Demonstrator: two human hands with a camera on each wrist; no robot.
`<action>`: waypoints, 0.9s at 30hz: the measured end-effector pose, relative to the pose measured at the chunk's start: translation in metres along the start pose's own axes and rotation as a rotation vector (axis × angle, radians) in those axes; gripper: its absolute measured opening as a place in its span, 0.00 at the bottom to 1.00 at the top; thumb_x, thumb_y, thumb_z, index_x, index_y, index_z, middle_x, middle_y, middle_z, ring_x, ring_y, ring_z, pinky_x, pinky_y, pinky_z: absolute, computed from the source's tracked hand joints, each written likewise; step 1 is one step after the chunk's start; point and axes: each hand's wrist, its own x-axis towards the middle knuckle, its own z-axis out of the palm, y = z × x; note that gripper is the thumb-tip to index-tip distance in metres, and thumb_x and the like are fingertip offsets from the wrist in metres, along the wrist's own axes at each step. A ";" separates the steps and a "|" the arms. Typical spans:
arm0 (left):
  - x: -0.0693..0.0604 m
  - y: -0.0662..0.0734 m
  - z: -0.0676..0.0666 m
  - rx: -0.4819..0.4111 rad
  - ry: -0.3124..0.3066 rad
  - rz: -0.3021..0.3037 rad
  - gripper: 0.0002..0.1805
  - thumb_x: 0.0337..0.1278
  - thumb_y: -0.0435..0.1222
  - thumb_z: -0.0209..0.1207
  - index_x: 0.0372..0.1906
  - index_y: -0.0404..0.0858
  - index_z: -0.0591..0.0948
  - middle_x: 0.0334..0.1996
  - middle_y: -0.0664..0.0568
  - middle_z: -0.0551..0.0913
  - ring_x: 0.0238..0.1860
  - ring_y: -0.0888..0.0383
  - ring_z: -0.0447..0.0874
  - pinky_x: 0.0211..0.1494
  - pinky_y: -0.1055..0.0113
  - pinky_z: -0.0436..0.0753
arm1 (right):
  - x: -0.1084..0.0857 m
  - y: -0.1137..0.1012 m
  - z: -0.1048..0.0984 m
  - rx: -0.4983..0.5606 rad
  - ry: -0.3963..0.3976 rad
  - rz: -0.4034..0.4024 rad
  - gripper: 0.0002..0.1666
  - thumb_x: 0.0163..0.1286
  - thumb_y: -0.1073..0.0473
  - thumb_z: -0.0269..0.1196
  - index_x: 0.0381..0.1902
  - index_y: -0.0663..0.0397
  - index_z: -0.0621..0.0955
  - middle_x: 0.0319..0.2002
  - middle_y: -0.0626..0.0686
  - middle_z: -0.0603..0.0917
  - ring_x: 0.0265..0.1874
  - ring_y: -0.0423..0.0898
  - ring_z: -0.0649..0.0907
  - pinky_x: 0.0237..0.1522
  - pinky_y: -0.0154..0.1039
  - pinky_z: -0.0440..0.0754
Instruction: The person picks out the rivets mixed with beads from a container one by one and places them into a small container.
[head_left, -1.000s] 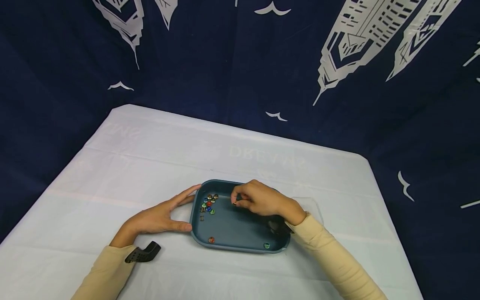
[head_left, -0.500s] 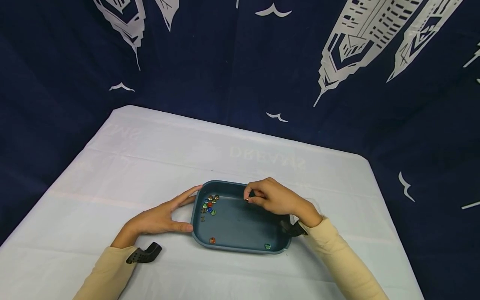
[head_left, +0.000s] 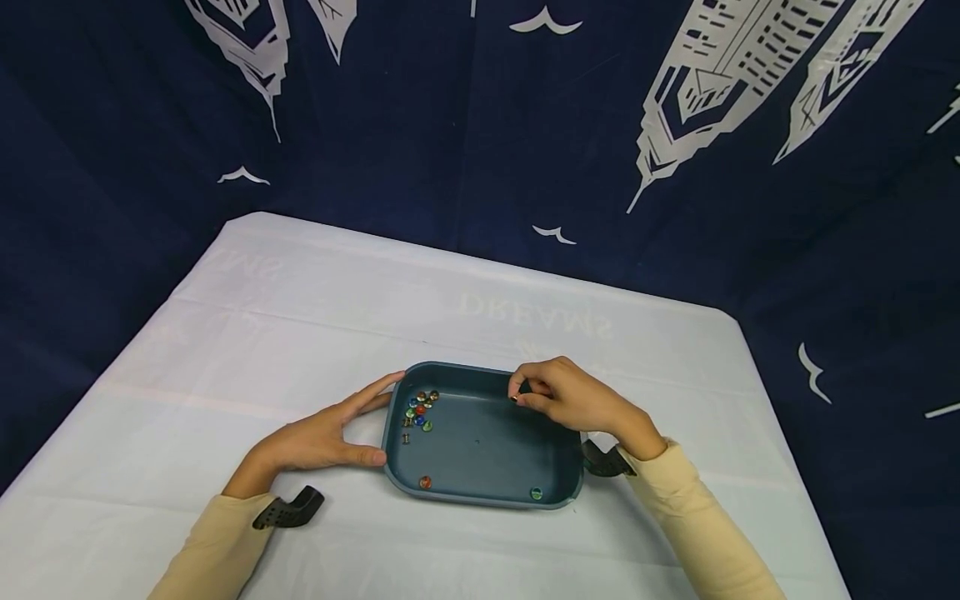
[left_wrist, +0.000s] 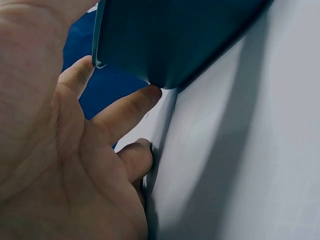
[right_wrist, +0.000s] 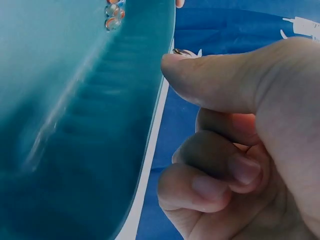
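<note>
A blue-grey tray (head_left: pixel 480 450) lies on the white cloth. Glass marbles (head_left: pixel 420 409) of several colours and small metallic pieces (head_left: pixel 407 438) cluster in its left part. The left hand (head_left: pixel 322 436) touches the tray's left side with spread fingers; its fingertips also meet the wall in the left wrist view. Above the tray's back right part, the right hand (head_left: pixel 573 398) pinches a small dark, shiny piece (head_left: pixel 513 399) between thumb and index finger. In the right wrist view, a bit of that piece (right_wrist: pixel 184 52) shows at the thumb tip, the other fingers curled.
An orange marble (head_left: pixel 425 482) lies at the tray's front left and a green one (head_left: pixel 536 493) at its front right. Black wrist devices (head_left: pixel 289 507) sit at both sleeves. Behind the white table (head_left: pixel 337 283) hangs a dark blue printed cloth (head_left: pixel 465 125).
My right hand has moved to the right over the tray, still pinching the small piece. The left hand stays at the tray's left side, and the marbles keep their places.
</note>
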 end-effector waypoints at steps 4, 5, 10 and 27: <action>0.000 -0.001 0.000 -0.006 0.000 0.004 0.57 0.54 0.42 0.73 0.80 0.64 0.47 0.77 0.49 0.61 0.79 0.41 0.49 0.71 0.24 0.47 | -0.006 0.004 -0.002 0.008 0.008 0.010 0.04 0.72 0.64 0.63 0.42 0.55 0.83 0.15 0.39 0.61 0.14 0.33 0.62 0.26 0.30 0.69; 0.001 -0.001 0.000 -0.007 0.000 0.006 0.57 0.54 0.42 0.73 0.80 0.64 0.47 0.77 0.49 0.61 0.79 0.41 0.49 0.71 0.24 0.47 | -0.008 0.005 -0.003 0.011 0.011 0.013 0.04 0.72 0.64 0.63 0.42 0.55 0.83 0.15 0.39 0.61 0.14 0.33 0.62 0.26 0.31 0.69; 0.001 0.001 0.000 -0.011 0.000 0.010 0.57 0.54 0.41 0.73 0.80 0.63 0.47 0.77 0.49 0.61 0.79 0.41 0.49 0.71 0.24 0.47 | -0.017 0.009 -0.006 0.026 0.015 0.039 0.04 0.72 0.65 0.63 0.43 0.55 0.83 0.15 0.39 0.61 0.14 0.32 0.61 0.28 0.31 0.73; 0.000 0.000 0.002 -0.021 -0.005 0.012 0.57 0.54 0.40 0.73 0.80 0.62 0.47 0.77 0.48 0.61 0.79 0.41 0.49 0.71 0.24 0.47 | -0.041 0.024 -0.015 -0.027 0.067 0.086 0.06 0.71 0.65 0.64 0.44 0.55 0.84 0.16 0.38 0.61 0.16 0.32 0.61 0.35 0.32 0.77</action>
